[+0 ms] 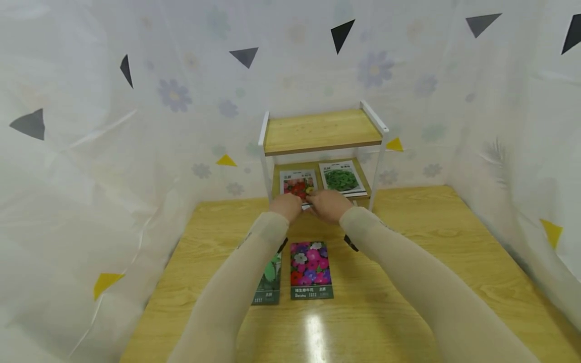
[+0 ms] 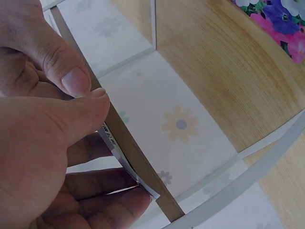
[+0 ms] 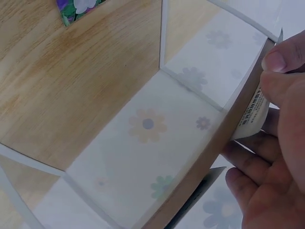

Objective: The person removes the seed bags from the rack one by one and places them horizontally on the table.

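A white seed packet with red flowers (image 1: 297, 176) lies on the left of the small rack's lower shelf (image 1: 277, 174). My left hand (image 1: 288, 205) pinches its near edge, thumb on one face and fingers behind; the left wrist view shows the packet's edge (image 2: 119, 150) bent beside the shelf board. Close beside it, my right hand (image 1: 331, 204) pinches the same edge, where printed text (image 3: 252, 112) shows in the right wrist view. To the right on that shelf lies a seed packet with green leaves (image 1: 342, 179).
On the wooden table (image 1: 218, 237) in front of the rack lie a seed packet with pink and purple flowers (image 1: 311, 267) and a green seed packet (image 1: 268, 290), partly hidden by my left forearm. The rack's top shelf (image 1: 322, 131) overhangs the lower one.
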### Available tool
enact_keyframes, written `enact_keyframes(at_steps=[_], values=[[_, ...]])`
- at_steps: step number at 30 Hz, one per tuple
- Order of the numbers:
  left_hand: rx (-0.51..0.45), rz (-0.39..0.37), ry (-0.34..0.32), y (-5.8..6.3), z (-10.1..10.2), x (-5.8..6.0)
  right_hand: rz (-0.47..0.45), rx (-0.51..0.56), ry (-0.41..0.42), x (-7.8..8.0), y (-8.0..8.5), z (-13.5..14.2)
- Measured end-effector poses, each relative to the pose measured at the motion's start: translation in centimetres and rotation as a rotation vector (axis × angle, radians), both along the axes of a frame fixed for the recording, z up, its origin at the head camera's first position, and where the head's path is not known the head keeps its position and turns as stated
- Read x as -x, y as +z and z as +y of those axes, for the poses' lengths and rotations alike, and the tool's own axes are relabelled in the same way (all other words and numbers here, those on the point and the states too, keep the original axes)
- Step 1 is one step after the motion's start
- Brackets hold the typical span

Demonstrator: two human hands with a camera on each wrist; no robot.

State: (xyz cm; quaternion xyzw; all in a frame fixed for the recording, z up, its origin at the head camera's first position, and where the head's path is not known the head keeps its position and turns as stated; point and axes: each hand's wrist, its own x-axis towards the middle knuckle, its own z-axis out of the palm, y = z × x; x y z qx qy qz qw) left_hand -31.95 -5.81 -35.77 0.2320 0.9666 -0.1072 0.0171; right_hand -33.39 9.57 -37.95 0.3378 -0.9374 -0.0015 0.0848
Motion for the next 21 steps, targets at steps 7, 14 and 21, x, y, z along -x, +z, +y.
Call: enact_keyframes(at_steps=[7, 14, 21], values=[[0.001, 0.024, -0.015, 0.0, -0.2, -0.4, 0.047, -0.033, 0.011, -0.7, -0.1, -0.3], [-0.011, 0.035, -0.010, -0.1, -0.5, -1.2, 0.033, -0.045, 0.018, -1.7, -0.3, -0.4], [-0.019, 0.141, -0.034, -1.2, -1.2, -2.0, 0.085, 0.001, 0.008, -2.5, -1.5, 0.1]])
